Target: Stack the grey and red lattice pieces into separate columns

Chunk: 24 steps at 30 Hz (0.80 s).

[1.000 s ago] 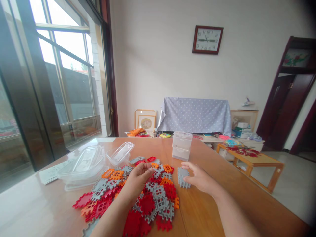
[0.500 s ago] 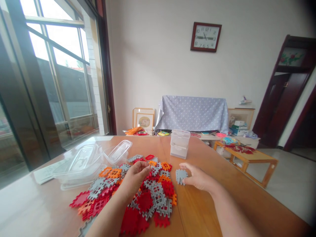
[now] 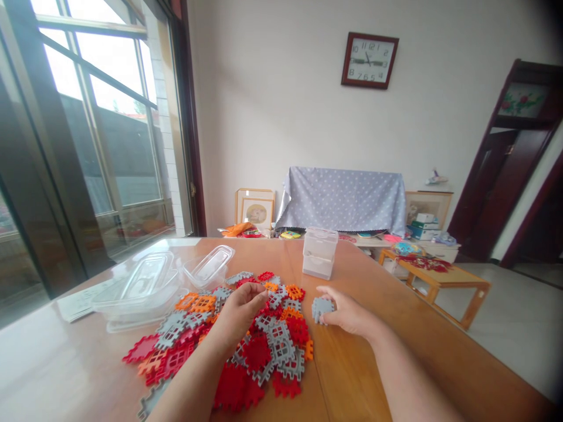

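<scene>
A heap of red, grey and orange interlocking plastic tiles (image 3: 257,351) with toothed edges lies on the wooden table. Over the upper part of this heap is my left hand (image 3: 246,302), fingers curled and thumb drawn in close; what they hold, if anything, is hidden. To the right of the heap, my right hand (image 3: 345,310) grips a grey toothed tile (image 3: 322,309) between thumb and fingers, just above the tabletop. Whether it is one tile or a few joined, I cannot tell.
A clear lidded box (image 3: 319,255) stands beyond my right hand. At the left are clear plastic containers (image 3: 136,287), a clear lid (image 3: 213,266) and papers (image 3: 79,302). A low wooden table (image 3: 457,287) stands off to the right, past the table's edge.
The camera view has shifted slightly. My right hand has closed a little more around the grey tile; my left hand stays over the heap.
</scene>
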Each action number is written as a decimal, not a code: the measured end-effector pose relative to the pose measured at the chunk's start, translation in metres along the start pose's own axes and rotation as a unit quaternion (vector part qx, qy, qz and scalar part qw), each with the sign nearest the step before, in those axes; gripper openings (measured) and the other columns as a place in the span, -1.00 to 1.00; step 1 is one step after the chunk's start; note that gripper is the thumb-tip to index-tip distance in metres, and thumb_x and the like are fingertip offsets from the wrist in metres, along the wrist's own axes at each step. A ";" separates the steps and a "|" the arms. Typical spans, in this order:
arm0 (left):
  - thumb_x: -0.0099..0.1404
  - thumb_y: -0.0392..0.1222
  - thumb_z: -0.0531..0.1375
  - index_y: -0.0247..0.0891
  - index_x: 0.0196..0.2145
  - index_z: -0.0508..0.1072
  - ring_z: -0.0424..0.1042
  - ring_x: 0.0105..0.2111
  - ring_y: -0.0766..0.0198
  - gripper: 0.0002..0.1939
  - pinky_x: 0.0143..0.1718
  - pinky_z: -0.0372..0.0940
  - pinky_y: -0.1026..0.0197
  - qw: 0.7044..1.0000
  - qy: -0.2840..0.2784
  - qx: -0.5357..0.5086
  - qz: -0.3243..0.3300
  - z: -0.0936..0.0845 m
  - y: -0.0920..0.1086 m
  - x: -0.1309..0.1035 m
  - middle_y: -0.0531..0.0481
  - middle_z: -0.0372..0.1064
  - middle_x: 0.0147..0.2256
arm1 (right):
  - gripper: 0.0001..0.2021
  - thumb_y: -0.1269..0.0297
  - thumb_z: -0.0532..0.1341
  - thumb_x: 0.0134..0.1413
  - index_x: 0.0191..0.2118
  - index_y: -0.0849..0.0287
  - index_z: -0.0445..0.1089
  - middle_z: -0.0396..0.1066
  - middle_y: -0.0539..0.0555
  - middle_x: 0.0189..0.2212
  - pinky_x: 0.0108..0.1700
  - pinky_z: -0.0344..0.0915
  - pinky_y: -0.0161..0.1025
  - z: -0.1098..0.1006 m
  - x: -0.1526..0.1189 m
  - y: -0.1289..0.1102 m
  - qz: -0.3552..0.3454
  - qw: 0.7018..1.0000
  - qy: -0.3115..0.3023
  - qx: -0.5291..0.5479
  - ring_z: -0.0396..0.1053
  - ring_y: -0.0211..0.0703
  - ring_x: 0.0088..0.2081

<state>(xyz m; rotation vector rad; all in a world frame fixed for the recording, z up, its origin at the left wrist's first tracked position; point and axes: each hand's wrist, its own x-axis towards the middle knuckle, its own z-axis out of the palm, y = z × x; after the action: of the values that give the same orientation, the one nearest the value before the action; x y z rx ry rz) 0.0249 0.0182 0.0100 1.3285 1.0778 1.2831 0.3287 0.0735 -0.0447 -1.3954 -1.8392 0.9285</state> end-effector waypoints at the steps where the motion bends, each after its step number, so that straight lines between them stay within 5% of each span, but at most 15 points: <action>1: 0.15 0.13 0.31 -0.24 -0.29 0.43 0.33 -0.42 0.31 -0.62 -0.35 0.20 0.28 1.000 -0.001 -0.001 0.001 0.000 0.000 0.000 0.06 0.39 -0.40 | -0.22 0.31 0.38 -0.19 0.26 0.06 0.25 0.42 0.12 0.07 0.10 0.31 -0.03 0.000 0.000 0.001 -0.001 1.000 0.001 0.001 0.41 0.06 0.04; 12: 0.18 0.12 0.31 -0.25 -0.26 0.43 0.36 -0.37 0.29 -0.62 -0.30 0.23 0.26 1.000 -0.015 0.000 0.003 -0.009 -0.012 0.009 0.03 0.40 -0.37 | -0.21 0.31 0.37 -0.17 0.27 0.13 0.21 0.36 0.19 0.15 0.10 0.30 -0.07 -0.001 -0.004 -0.010 0.012 0.999 -0.028 0.017 0.41 0.03 0.03; 24: 0.13 0.14 0.33 -0.25 -0.29 0.46 0.37 -0.39 0.28 -0.60 -0.32 0.23 0.26 1.000 0.005 0.008 -0.002 -0.007 -0.011 0.010 0.02 0.43 -0.37 | -0.26 0.29 0.37 -0.20 0.22 0.10 0.30 0.35 0.13 0.18 0.20 0.22 -0.01 -0.001 0.002 0.006 -0.019 0.999 -0.015 -0.028 0.33 0.10 0.15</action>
<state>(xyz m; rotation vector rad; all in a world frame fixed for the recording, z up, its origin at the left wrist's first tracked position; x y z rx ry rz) 0.0183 0.0301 0.0001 1.3317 1.0997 1.2822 0.3323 0.0765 -0.0484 -1.3827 -1.9201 0.8901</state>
